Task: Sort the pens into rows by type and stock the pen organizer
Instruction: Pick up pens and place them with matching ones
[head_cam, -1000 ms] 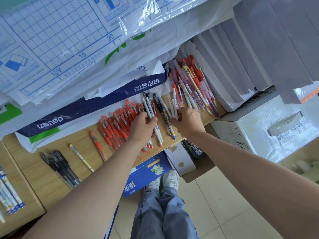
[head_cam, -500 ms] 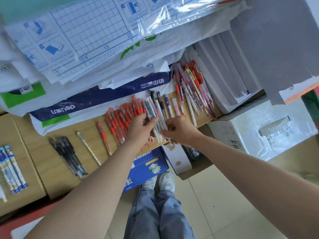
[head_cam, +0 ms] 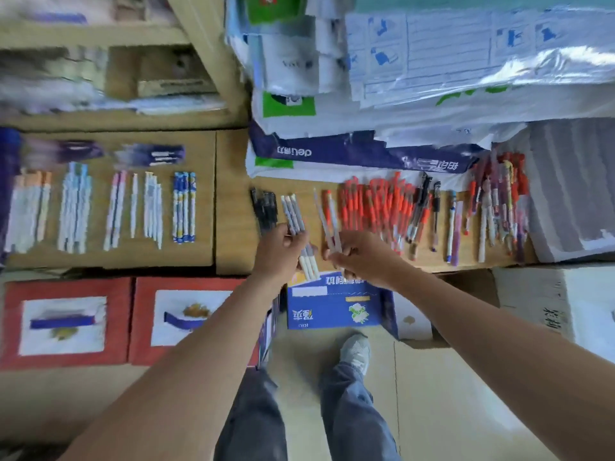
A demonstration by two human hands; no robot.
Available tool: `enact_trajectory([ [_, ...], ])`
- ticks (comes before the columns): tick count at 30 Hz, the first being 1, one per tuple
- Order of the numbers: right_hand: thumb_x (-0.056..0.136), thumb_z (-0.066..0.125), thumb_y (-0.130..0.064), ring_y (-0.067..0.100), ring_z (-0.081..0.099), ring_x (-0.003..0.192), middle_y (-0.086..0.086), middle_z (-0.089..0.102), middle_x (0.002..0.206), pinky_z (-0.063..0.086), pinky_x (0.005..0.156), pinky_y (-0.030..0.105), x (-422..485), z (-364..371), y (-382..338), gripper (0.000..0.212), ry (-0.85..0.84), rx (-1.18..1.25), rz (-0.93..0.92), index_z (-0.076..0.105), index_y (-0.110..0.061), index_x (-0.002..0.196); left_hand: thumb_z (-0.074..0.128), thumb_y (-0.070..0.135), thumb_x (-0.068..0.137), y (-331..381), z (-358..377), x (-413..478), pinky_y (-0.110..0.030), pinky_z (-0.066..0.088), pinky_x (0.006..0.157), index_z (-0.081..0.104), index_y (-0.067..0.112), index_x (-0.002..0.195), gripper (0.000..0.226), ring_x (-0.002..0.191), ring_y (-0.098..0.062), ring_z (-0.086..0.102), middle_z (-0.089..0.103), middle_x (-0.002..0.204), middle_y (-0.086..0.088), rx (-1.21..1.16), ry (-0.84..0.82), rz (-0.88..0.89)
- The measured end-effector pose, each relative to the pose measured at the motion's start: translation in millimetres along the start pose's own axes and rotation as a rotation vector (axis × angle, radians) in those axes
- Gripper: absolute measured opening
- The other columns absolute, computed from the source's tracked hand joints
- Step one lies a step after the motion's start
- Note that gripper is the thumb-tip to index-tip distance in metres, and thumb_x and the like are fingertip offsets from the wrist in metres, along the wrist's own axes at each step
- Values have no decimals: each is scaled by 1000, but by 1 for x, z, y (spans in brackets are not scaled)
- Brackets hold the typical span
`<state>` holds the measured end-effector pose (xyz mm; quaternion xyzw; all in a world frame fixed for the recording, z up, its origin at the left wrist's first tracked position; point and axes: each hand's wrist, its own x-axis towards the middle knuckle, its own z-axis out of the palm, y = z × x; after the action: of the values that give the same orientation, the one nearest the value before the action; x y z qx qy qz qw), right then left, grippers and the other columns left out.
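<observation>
Person observed: left grip (head_cam: 283, 251) and right grip (head_cam: 362, 257) bare, left forearm (head_cam: 186, 377) and right forearm (head_cam: 499, 354) uncovered to the frame edge, faded blue-grey denim jeans (head_cam: 352, 414), one light grey trainer (head_cam: 355, 352) on the right foot.

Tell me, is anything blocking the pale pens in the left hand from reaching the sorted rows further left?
Nothing upright does. The left hand holds the pale pens; only the black pens lie flat between them and the sorted rows, probably low enough to pass over.
</observation>
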<state>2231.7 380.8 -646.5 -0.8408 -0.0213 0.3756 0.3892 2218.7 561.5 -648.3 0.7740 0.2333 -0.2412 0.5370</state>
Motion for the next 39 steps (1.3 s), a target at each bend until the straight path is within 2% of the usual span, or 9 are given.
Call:
enact_trajectory([
  [5, 92, 62, -21, 12, 64, 58, 0, 64, 71, 49, 52, 19, 17, 52, -62, 17, -31, -35, -37, 53, -20, 78, 59, 41, 85, -38, -75, -14, -46, 53, 76, 62, 4, 94, 38, 85, -37, 67, 68, 90, -23, 2, 64, 11],
  [11, 91, 64, -21, 15, 64, 55, 3, 64, 68, 53, 52, 24, 56, 126, -136, 21, -64, -49, 21, 51, -14, 77, 60, 27, 93, -73, -180, -21, -50, 54, 81, 61, 7, 92, 19, 80, -21, 71, 69, 75, -1, -83, 94, 32],
  [14, 91, 64, -22, 8, 62, 52, 3, 65, 69, 46, 45, 14, 79, 167, -176, 17, -51, -40, 62, 53, -15, 80, 61, 26, 92, -100, -237, -15, -47, 55, 82, 60, 13, 87, 14, 73, -14, 70, 69, 73, 0, -78, 67, 44],
  [18, 91, 65, -22, 8, 57, 45, 7, 64, 64, 41, 39, 15, 115, 212, -220, 21, -14, -57, 141, 53, -7, 82, 54, 60, 71, -143, -309, 8, -58, 51, 79, 61, 14, 83, 48, 79, -39, 68, 68, 79, -22, -23, 44, 55],
  [21, 90, 67, -23, 5, 57, 40, 3, 63, 59, 41, 41, 16, 141, 237, -238, 24, 19, -89, 191, 51, -12, 74, 51, 61, 71, -152, -347, 20, -55, 52, 79, 63, 13, 90, 53, 81, -33, 69, 70, 84, -16, 1, 22, 52],
  [24, 87, 69, -24, 8, 59, 45, 3, 62, 57, 48, 52, 22, 166, 252, -248, 27, 61, -114, 241, 51, -13, 71, 59, 39, 86, -158, -366, 32, -53, 52, 80, 63, 10, 96, 32, 79, -24, 71, 72, 82, -5, -20, 16, 53],
  [27, 87, 69, -29, 10, 59, 51, 3, 64, 58, 53, 68, 31, 189, 260, -256, 33, 65, -183, 261, 49, -15, 65, 60, 37, 87, -167, -375, 47, -50, 54, 81, 64, 10, 99, 30, 80, -23, 72, 73, 84, -1, -52, 1, 39],
  [34, 89, 65, -30, 1, 51, 45, -6, 56, 49, 36, 46, 19, 219, 264, -269, 38, 127, -330, 329, 50, -16, 57, 60, 26, 92, -179, -381, 69, -46, 55, 77, 65, 10, 94, 16, 80, -24, 69, 72, 84, -7, 2, -15, 65],
  [39, 85, 67, -25, 6, 58, 51, -4, 60, 52, 43, 49, 18, 228, 269, -270, 29, 163, -356, 329, 53, -15, 62, 60, 28, 92, -179, -385, 82, -37, 50, 72, 67, 8, 98, 22, 83, -27, 64, 69, 87, -9, 24, -24, 81],
])
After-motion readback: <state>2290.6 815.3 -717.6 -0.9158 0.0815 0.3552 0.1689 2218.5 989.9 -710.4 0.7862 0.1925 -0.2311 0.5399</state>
